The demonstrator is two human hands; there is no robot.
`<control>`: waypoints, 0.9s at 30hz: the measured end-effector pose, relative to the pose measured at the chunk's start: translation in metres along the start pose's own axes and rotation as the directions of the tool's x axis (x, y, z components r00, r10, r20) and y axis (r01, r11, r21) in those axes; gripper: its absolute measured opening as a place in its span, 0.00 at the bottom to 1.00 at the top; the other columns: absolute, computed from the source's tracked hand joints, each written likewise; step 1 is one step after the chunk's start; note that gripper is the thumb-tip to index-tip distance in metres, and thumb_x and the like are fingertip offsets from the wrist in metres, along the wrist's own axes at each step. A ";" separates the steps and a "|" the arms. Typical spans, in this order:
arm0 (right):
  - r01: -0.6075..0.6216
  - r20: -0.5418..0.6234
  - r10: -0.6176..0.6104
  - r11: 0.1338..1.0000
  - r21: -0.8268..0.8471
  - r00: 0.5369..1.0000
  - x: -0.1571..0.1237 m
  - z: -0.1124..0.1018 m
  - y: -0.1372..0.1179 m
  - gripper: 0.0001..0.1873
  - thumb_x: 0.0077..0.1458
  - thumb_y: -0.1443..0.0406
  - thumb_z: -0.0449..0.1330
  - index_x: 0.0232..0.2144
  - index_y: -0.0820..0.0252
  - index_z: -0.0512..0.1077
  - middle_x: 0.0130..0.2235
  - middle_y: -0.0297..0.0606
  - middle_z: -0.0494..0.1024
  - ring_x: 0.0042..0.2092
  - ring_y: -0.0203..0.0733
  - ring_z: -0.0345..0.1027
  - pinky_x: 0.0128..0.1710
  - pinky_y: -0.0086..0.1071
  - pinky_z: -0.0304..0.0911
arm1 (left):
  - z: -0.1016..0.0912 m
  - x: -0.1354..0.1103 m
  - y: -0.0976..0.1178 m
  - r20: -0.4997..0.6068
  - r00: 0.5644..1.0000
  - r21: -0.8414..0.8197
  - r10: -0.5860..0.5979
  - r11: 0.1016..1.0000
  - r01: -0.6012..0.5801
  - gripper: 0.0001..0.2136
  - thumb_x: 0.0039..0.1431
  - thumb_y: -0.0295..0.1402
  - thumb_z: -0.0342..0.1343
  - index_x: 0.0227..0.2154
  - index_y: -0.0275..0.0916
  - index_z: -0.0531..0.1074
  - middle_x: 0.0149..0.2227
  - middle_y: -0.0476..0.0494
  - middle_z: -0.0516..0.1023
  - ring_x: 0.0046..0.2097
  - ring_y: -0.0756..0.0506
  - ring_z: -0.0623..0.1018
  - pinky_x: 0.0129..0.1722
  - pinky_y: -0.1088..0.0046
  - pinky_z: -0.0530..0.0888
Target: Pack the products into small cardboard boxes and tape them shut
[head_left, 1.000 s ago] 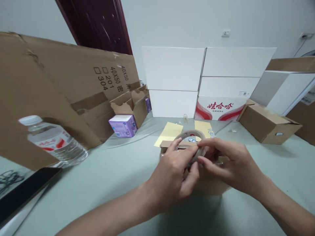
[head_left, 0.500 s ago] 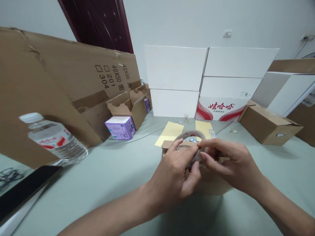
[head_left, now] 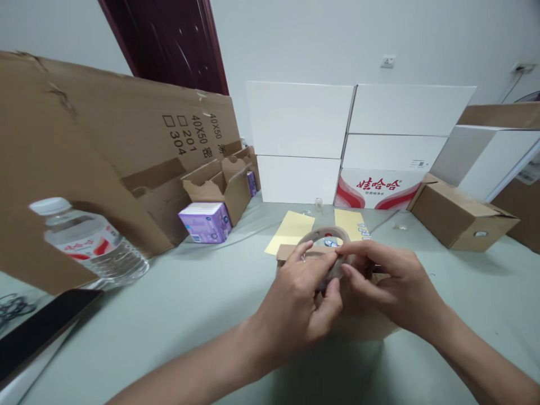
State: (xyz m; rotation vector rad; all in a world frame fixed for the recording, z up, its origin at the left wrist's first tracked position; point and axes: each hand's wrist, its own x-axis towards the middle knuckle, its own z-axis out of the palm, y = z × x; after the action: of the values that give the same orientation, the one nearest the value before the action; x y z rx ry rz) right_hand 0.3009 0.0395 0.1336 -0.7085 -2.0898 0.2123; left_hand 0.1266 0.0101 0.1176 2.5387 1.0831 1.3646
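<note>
My left hand point(head_left: 300, 295) is wrapped round a roll of clear packing tape point(head_left: 334, 274), which stands on edge with its ring opening facing me. The fingertips of my right hand point(head_left: 392, 278) are closed at the right side of the roll, thumb and forefinger against its edge. Whether a loose tape end lies between them is too small to see. Directly below both hands sits a brown cardboard box point(head_left: 365, 320), mostly covered by them. Behind the roll lie yellow sheets, one to the left point(head_left: 291, 230) and one to the right point(head_left: 348, 218).
At left are a water bottle point(head_left: 95, 242), a black flat object point(head_left: 46, 320), a purple tissue pack point(head_left: 205, 222) and an opened carton point(head_left: 238, 194). White boxes point(head_left: 301, 177) line the back. Another brown box point(head_left: 464, 214) stands at right.
The view has tilted up very slightly. Both hands keep nearly the same hold on the tape roll, with only small finger shifts at its edge.
</note>
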 end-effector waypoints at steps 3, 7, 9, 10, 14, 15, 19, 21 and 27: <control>0.009 -0.060 -0.012 0.999 -0.050 0.998 -0.001 0.003 0.004 0.11 0.55 0.74 0.54 0.34 0.59 0.75 0.20 0.25 0.71 0.20 0.27 0.61 0.21 0.19 0.59 | 0.000 0.001 -0.001 0.002 1.000 -0.006 -0.009 1.000 0.009 0.10 0.60 0.25 0.48 0.38 0.35 0.74 0.30 0.44 0.82 0.37 0.44 0.81 0.57 0.58 0.72; -0.012 0.007 0.012 0.999 0.038 1.000 -0.003 0.001 0.005 0.09 0.57 0.71 0.55 0.37 0.60 0.75 0.20 0.25 0.71 0.20 0.28 0.62 0.21 0.19 0.60 | 0.000 0.000 -0.002 0.004 1.000 -0.028 -0.014 1.000 0.015 0.09 0.59 0.24 0.48 0.36 0.37 0.73 0.27 0.47 0.80 0.32 0.46 0.80 0.57 0.59 0.73; -0.019 0.038 0.016 0.997 0.077 0.999 -0.003 -0.002 0.003 0.07 0.58 0.69 0.58 0.39 0.61 0.74 0.21 0.25 0.72 0.20 0.28 0.64 0.22 0.19 0.61 | 0.001 0.000 -0.002 0.013 1.000 -0.040 -0.015 0.999 0.015 0.09 0.58 0.24 0.48 0.36 0.37 0.73 0.27 0.47 0.80 0.31 0.46 0.79 0.57 0.58 0.72; -0.020 0.039 0.017 0.997 0.077 0.999 -0.003 -0.002 0.002 0.07 0.58 0.69 0.59 0.39 0.61 0.74 0.21 0.25 0.72 0.21 0.28 0.64 0.22 0.19 0.61 | 0.001 -0.001 -0.002 0.014 1.000 -0.045 -0.016 0.999 0.017 0.09 0.58 0.25 0.48 0.36 0.37 0.73 0.26 0.48 0.79 0.31 0.46 0.79 0.58 0.58 0.72; -0.035 0.023 0.033 0.997 0.071 0.999 -0.001 0.000 0.001 0.06 0.58 0.70 0.58 0.37 0.62 0.74 0.19 0.25 0.70 0.19 0.27 0.62 0.21 0.19 0.59 | 0.001 0.000 -0.001 -0.005 1.000 -0.061 -0.029 0.998 0.029 0.09 0.59 0.25 0.48 0.36 0.38 0.73 0.26 0.48 0.79 0.29 0.47 0.78 0.56 0.59 0.73; -0.037 0.022 0.036 0.997 0.073 0.999 0.000 0.002 0.001 0.06 0.58 0.70 0.57 0.37 0.62 0.74 0.19 0.24 0.70 0.19 0.27 0.62 0.20 0.19 0.59 | 0.000 0.000 -0.001 -0.008 0.999 -0.068 -0.037 0.997 0.036 0.09 0.59 0.25 0.48 0.36 0.37 0.73 0.27 0.48 0.80 0.30 0.47 0.78 0.56 0.60 0.73; -0.055 -0.016 0.055 0.998 0.028 0.998 0.002 0.004 0.004 0.09 0.56 0.72 0.55 0.35 0.60 0.75 0.19 0.25 0.71 0.19 0.27 0.62 0.20 0.19 0.59 | -0.001 0.002 -0.001 0.001 0.998 -0.075 -0.060 0.995 0.060 0.09 0.59 0.25 0.48 0.34 0.38 0.73 0.28 0.47 0.81 0.34 0.46 0.80 0.55 0.61 0.74; -0.079 -0.019 0.080 0.997 0.019 0.997 0.001 0.003 0.007 0.11 0.56 0.73 0.53 0.34 0.59 0.75 0.21 0.26 0.74 0.20 0.27 0.63 0.21 0.19 0.60 | -0.001 0.002 -0.001 0.003 0.998 -0.058 -0.057 0.997 0.057 0.09 0.59 0.26 0.48 0.33 0.39 0.73 0.28 0.46 0.80 0.36 0.45 0.81 0.55 0.60 0.74; -0.085 0.112 0.072 0.990 0.109 0.991 -0.004 -0.002 0.004 0.10 0.57 0.68 0.58 0.42 0.60 0.74 0.20 0.25 0.70 0.21 0.29 0.63 0.22 0.21 0.63 | 0.000 0.000 -0.003 0.025 0.998 -0.049 -0.053 0.997 0.054 0.09 0.59 0.25 0.48 0.37 0.36 0.74 0.36 0.42 0.83 0.42 0.43 0.80 0.57 0.58 0.73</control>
State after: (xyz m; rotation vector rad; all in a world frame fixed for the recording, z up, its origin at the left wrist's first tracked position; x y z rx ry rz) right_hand 0.3059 0.0408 0.1303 -0.7248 -2.1341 0.4185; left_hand 0.1250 0.0120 0.1168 2.4658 1.0904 1.3281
